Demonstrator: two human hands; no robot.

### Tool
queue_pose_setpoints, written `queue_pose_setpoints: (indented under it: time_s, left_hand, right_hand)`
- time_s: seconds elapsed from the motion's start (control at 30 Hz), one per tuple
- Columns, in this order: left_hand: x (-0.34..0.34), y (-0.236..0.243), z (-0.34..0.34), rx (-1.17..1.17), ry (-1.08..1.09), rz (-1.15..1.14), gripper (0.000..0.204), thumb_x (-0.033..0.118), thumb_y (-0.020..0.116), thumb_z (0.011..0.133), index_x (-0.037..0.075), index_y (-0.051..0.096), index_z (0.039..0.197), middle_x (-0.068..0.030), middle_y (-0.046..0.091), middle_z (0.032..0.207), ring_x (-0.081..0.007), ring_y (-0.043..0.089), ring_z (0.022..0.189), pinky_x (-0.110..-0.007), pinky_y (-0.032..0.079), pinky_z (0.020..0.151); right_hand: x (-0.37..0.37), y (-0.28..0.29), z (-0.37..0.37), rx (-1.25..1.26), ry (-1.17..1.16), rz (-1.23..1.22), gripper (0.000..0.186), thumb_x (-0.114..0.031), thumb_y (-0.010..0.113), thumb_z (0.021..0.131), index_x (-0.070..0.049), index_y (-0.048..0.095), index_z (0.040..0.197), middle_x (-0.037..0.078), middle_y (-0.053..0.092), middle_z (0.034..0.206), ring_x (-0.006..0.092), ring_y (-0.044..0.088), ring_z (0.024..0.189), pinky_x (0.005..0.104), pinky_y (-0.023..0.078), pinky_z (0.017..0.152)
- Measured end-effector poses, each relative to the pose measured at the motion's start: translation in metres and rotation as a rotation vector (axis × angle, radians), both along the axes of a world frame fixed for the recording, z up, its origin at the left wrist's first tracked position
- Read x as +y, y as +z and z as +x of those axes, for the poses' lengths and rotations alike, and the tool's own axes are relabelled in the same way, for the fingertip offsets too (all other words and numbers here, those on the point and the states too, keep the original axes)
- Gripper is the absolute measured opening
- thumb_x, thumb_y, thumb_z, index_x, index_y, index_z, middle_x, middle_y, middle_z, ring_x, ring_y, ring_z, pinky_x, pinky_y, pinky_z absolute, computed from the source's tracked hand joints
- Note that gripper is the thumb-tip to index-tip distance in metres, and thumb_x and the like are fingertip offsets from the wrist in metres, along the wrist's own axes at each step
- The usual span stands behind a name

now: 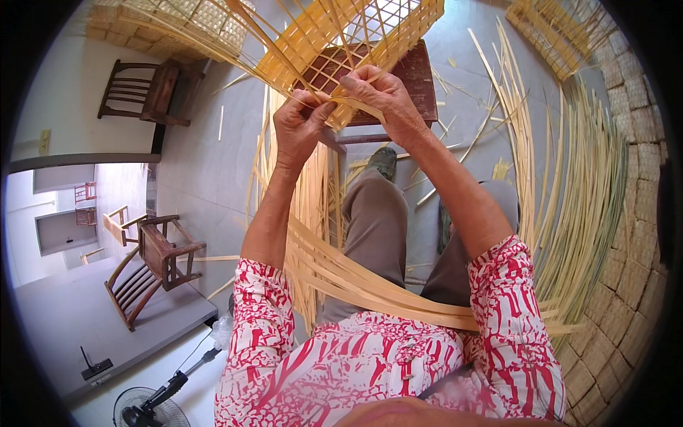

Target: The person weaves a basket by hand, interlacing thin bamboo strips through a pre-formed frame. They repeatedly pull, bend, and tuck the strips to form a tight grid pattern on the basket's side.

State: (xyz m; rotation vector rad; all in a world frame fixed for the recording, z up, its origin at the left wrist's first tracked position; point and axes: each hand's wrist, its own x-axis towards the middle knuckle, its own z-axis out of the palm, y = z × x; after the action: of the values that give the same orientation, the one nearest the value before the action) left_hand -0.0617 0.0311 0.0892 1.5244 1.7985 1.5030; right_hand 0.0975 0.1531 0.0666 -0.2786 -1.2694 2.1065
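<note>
A yellow openwork basket [407,35] of woven bamboo strips lies across a worn red-brown wooden stool [422,89] in front of me. At its near left corner, my left hand [302,128] is closed, thumb and fingers pinching a bamboo strip at the edge. Close by on the right, my right hand [388,103] pinches a strip too, thumb against the bent fingers. A short strip section [359,107] spans between the two hands. Long unwoven strip ends [274,43] stick out from the basket toward the upper left. My fingers partly hide the corner's weave.
Flat bamboo strips [377,302] lie across my lap. More strips [320,192] lie at the left, and a large greenish bundle [587,192] at the right. Stacked woven pieces [633,285] line the right side. Wooden chairs [160,252] and a fan [146,406] stand left.
</note>
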Motion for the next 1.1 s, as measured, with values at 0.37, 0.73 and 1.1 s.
queue_pose_setpoints:
  time_s: [0.37,0.73,1.1]
  left_hand:
    - [0.007,-0.013,0.004,-0.151,0.034,0.003,0.009,0.006,0.072,0.096,0.004,0.07,0.104,0.0043,0.066,0.094,-0.0031,0.054,0.079,-0.02,0.045,0.07]
    - [0.015,-0.01,0.011,0.046,0.154,0.085,0.014,0.001,0.076,0.088,0.002,0.076,0.102,0.0019,0.058,0.077,-0.0084,0.051,0.071,-0.024,0.043,0.065]
    - [0.017,-0.016,0.018,0.063,0.162,0.178,0.015,0.003,0.075,0.09,0.008,0.078,0.104,0.0011,0.051,0.073,-0.0095,0.048,0.066,-0.026,0.041,0.06]
  right_hand:
    - [-0.002,0.008,-0.008,0.039,-0.14,-0.545,0.011,-0.015,0.057,0.101,-0.004,0.059,0.098,0.009,0.068,0.099,0.0185,0.068,0.089,0.0353,0.058,0.087]
    - [0.009,0.001,-0.002,-0.227,-0.339,0.294,0.039,-0.015,0.078,0.082,-0.002,0.059,0.114,0.007,0.061,0.099,0.0117,0.059,0.084,0.0285,0.052,0.074]
    - [0.061,0.011,-0.006,-0.075,-0.337,-0.384,0.016,-0.023,0.061,0.102,-0.007,0.062,0.101,0.004,0.063,0.092,0.0151,0.061,0.085,0.0325,0.052,0.085]
